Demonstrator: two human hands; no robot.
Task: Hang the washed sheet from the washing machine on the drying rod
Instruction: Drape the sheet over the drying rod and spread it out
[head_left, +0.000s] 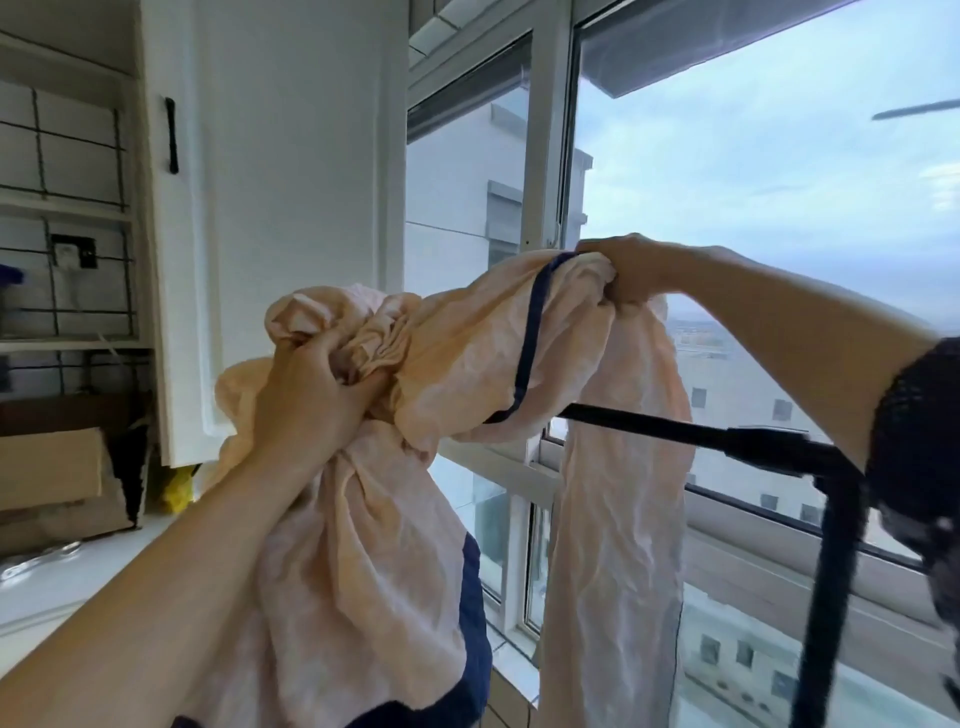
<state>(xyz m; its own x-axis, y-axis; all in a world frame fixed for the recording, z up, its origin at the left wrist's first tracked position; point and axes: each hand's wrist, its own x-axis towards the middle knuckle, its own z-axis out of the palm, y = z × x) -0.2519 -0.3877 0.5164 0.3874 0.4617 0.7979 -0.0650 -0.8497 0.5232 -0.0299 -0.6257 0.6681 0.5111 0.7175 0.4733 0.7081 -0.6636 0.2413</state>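
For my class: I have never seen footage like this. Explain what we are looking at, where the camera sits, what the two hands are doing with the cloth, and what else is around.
There is one picture, from a camera worn on a person's head, looking forward and down. No machine appears, only bare arms. The left hand grips a bunched part of a crumpled peach cotton sheet with dark blue trim. The right hand holds another part raised above a black metal drying rod, with a length of sheet hanging down by the rod. Behind is a white-framed window; at left, brown cardboard boxes sit on a white ledge.

Pale peach sheet (467, 353), navy trim; black drying rod (675, 428)
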